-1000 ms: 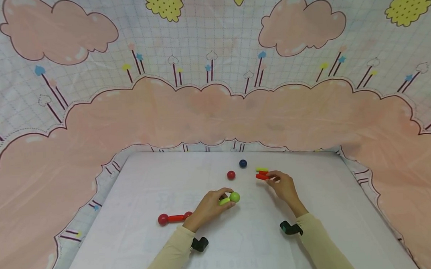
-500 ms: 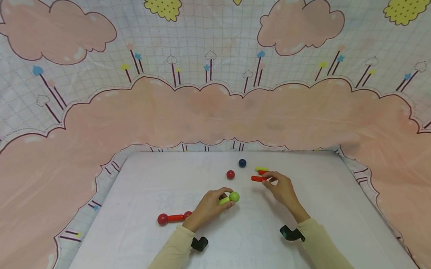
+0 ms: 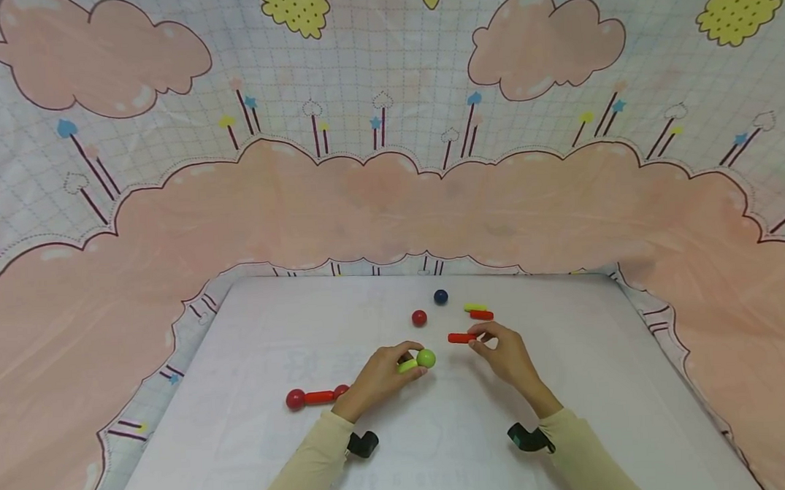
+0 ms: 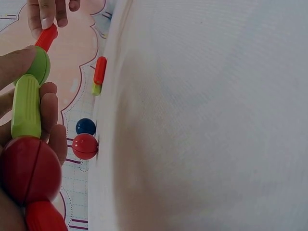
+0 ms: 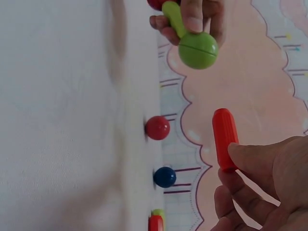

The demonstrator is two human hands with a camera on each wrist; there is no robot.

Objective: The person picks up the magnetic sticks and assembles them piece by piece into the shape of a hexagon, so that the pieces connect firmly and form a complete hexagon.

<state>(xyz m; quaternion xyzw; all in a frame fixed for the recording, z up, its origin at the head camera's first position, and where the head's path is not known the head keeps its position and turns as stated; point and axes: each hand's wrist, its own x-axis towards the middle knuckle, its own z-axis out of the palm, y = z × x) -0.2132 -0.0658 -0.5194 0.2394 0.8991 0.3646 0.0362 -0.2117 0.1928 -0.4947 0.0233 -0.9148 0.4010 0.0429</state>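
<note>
My left hand (image 3: pixel 383 373) grips a joined chain of toy balls and rods. In the left wrist view the chain runs from a green ball (image 4: pixel 41 67) through a yellow-green rod (image 4: pixel 26 106) to a dark red ball (image 4: pixel 31 168) and a red rod (image 4: pixel 45 216). The chain's far end, a red ball (image 3: pixel 295 400), sticks out left of the wrist in the head view. My right hand (image 3: pixel 505 353) pinches a loose red rod (image 5: pixel 224 137) by one end between thumb and fingers. Its free end points toward the green ball, with a gap between them.
On the white table (image 3: pixel 244 456), a red ball (image 3: pixel 419 318) and a dark blue ball (image 3: pixel 441 297) lie beyond the hands. Right of them, a yellow-green rod (image 3: pixel 475 307) lies beside another red rod (image 3: pixel 482 315). A cartoon-printed cloth (image 3: pixel 391 208) hangs behind.
My right hand has drawn the red rod away from the other rods, leftward and nearer to me, toward the green ball. The left hand has stayed almost still.
</note>
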